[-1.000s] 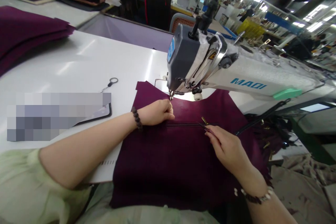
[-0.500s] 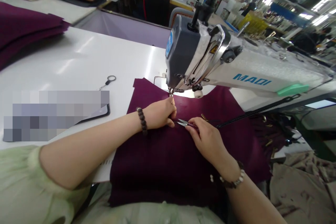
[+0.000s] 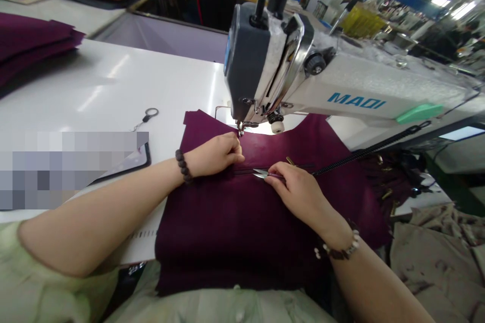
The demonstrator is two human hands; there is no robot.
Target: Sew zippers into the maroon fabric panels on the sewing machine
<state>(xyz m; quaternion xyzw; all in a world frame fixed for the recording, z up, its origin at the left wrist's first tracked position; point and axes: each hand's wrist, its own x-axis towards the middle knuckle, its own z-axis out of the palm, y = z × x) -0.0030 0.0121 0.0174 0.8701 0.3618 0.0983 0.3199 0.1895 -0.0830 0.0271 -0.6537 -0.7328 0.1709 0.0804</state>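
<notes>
A dark purple panel [image 3: 223, 232] of leather-like material lies under both my hands, its far edge at the presser foot [image 3: 240, 130] of the sewing machine [image 3: 356, 86]. My left hand [image 3: 215, 154] rests on the panel just left of a narrow dark strip [image 3: 246, 170]. Its fingers are curled in, and whatever they pinch is hidden. My right hand [image 3: 297, 186] grips a pair of thread snips [image 3: 260, 173], blades pointing left over the strip. A small gold-coloured metal pull [image 3: 290, 161] shows behind that hand. A black coiled cord [image 3: 348, 159] runs from near it to the machine.
A phone [image 3: 142, 159], partly blurred out, lies left on the white table [image 3: 166, 81] with a ring strap [image 3: 151, 112]. Purple pieces [image 3: 34, 45] are stacked at the far left. Brown cloth [image 3: 428, 252] heaps at the right. A person [image 3: 215, 0] stands beyond.
My left hand has moved left, away from the snips' tips, uncovering more of the dark strip. The snips remain in my right hand. The whole view has shifted slightly.
</notes>
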